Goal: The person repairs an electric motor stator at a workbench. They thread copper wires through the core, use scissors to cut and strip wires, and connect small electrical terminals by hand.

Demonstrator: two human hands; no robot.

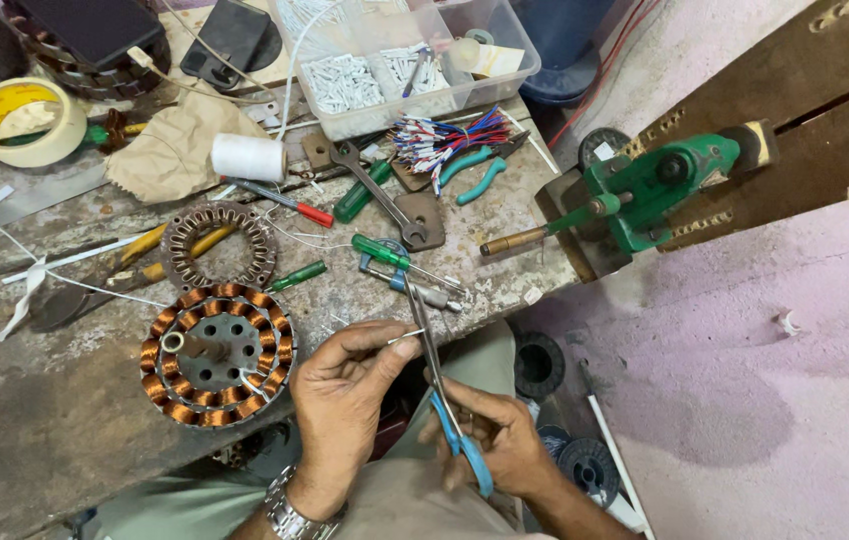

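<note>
left hand: left hand (345, 400), wristwatch (290, 520) on the wrist, thumb and forefinger pressed together, pinching a short thin white sleeve piece (407, 337) that sticks out to the right
right hand: right hand (500, 440) closed around the blue handles of the scissors (442, 385), fingers through the loops
scissors: blades point up and away, slightly parted, tips just beside the white sleeve piece; cannot tell if they touch it
where: both hands held over the person's lap, just off the near edge of the workbench (35, 420)
nearest on bench: copper-wound stator (217, 352) lies flat, just left of the left hand, near the bench edge
behind it: bare stator core (219, 244), rusty brown, no windings, flat on the bench
tools mid bench: green-handled screwdriver (390, 256), small green screwdriver (297, 276), red-handled screwdriver (280, 201), flat spanner (385, 196), green pliers (477, 172)
wires: bundle of red, blue and white wires (445, 138) beside the pliers
far bench: white thread spool (248, 157), crumpled brown paper (170, 148), tape roll (27, 120) at far left
box: clear plastic box (515, 62) with white sleeve pieces in it, at the back edge
right of bench: green hand-crank winder (650, 185), wooden handle pointing toward the bench
floor: dark wire reels (540, 365) below the bench edge, near the right hand
</note>
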